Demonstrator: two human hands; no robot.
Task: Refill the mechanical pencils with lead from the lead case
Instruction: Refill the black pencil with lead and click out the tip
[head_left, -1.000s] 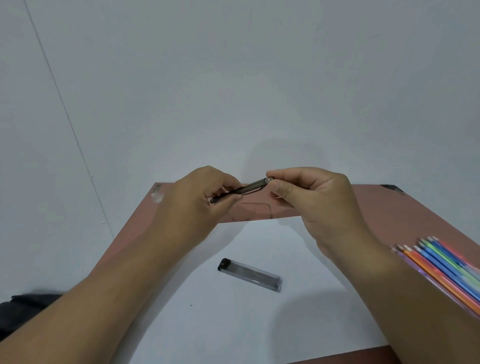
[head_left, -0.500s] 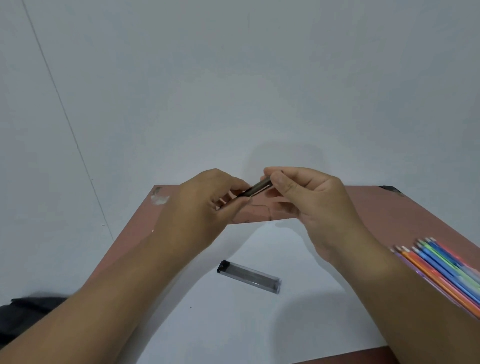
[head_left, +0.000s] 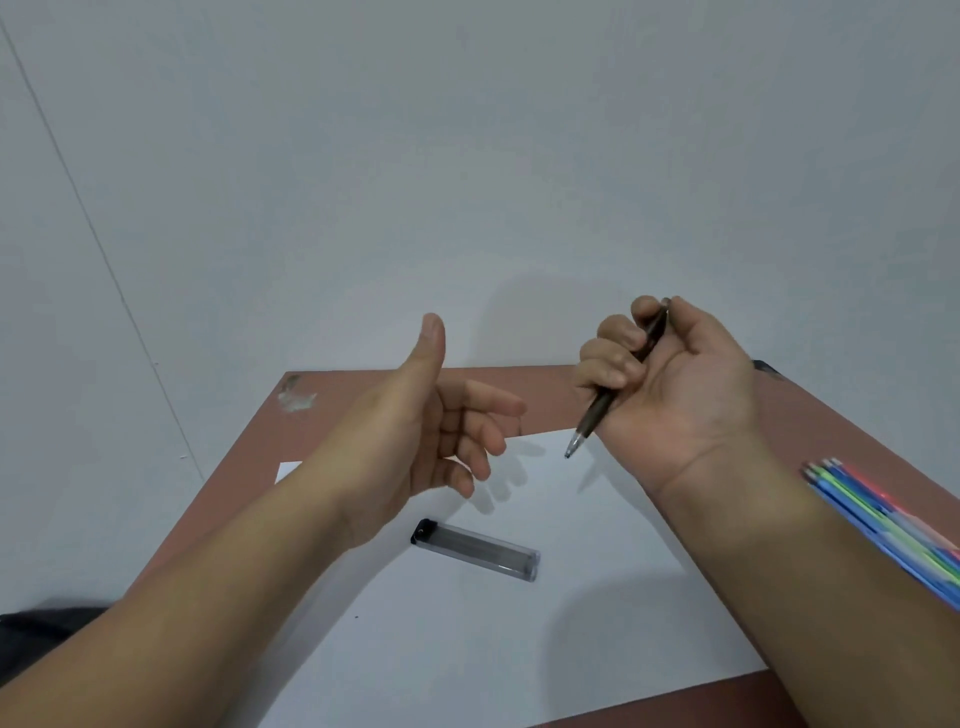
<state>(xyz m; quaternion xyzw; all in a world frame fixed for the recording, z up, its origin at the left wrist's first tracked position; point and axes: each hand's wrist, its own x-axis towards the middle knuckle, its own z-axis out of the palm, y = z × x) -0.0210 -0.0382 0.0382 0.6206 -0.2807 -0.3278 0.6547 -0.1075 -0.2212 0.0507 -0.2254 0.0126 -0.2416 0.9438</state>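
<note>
My right hand (head_left: 670, 379) grips a dark mechanical pencil (head_left: 602, 408) in its fist, above the far side of the white paper. The pencil's metal tip points down and to the left, and my thumb lies at its top end. My left hand (head_left: 441, 421) hovers to the left of it, holding nothing, with the thumb up and the fingers loosely spread. The clear lead case (head_left: 475, 550) with a black cap lies flat on the white paper (head_left: 519, 649), below and between the hands.
The paper lies on a reddish-brown table (head_left: 545, 395) that stands against a pale wall. Several coloured mechanical pencils (head_left: 883, 514) lie at the right edge, partly behind my right forearm. A dark cloth (head_left: 31, 631) shows at the lower left.
My left hand has let go of the pencil and moved away to the left. My right hand has turned the pencil from lying across to tip-down in its fist.
</note>
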